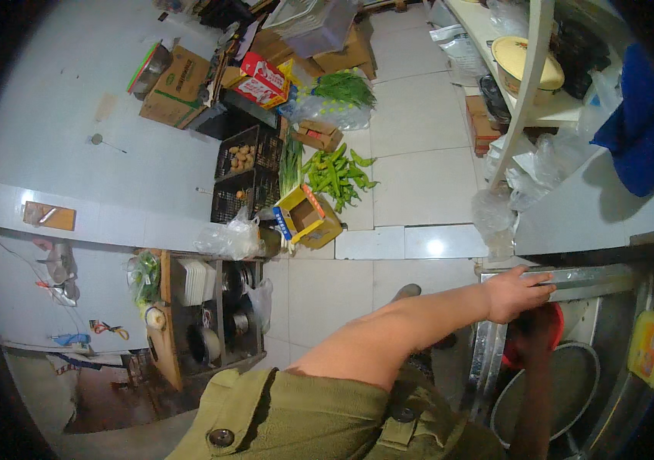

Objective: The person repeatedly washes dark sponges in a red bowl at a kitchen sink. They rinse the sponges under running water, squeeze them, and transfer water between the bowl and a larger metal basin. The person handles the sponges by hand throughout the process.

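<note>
My left hand (519, 293) rests on the metal rim (583, 282) of a sink at the lower right, its fingers spread, holding nothing. Below it a red plastic bowl (553, 328) tilts inside the sink. My right forearm reaches up from the bottom edge to this bowl; the right hand (534, 329) is dark and blurred against it, so its grip is unclear. A large round strainer or basin with a pale rim (595, 368) lies in the sink beside the right forearm.
A yellow sponge-like block (653, 348) lies at the sink's right edge. Above stands a shelf (519, 132) with bags and a lidded enamel pot (525, 60). Green peppers (335, 172), a yellow box (310, 221) and black crates (235, 195) are on the floor. A wooden cabinet (218, 316) stands left.
</note>
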`<state>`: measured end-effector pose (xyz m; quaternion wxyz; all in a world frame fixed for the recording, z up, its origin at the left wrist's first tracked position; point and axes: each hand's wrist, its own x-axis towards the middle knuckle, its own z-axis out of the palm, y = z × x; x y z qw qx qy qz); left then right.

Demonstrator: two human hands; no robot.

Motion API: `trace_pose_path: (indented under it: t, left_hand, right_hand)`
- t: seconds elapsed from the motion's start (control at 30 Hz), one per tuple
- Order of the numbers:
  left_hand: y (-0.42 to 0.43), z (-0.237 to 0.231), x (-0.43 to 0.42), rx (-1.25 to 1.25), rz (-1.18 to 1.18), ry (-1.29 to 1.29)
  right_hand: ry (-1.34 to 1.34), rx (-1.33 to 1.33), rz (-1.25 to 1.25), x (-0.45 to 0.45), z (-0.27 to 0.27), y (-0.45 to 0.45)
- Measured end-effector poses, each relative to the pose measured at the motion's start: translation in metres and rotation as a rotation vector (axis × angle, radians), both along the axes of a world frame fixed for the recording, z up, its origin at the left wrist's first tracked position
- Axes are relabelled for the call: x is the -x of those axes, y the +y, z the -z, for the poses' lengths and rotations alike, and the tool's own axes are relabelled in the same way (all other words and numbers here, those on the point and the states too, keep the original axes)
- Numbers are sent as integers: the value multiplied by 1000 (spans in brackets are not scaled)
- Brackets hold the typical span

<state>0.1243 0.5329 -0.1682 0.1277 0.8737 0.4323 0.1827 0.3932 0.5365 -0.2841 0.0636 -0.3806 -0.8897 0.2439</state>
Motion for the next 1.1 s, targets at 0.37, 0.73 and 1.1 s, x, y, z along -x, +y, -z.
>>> trace_pose_path:
  t: [0.37, 0.73, 1.1]
  left_hand:
    - [0, -11, 1, 2, -1, 90]
    - [0, -2, 0, 17, 2, 51]
    - [1, -14, 1, 30, -1, 62]
  right_hand:
    - [-325, 138, 110, -5, 83, 4]
    - [-108, -137, 3, -8, 27, -15]
    - [215, 92, 214, 13, 56, 10]
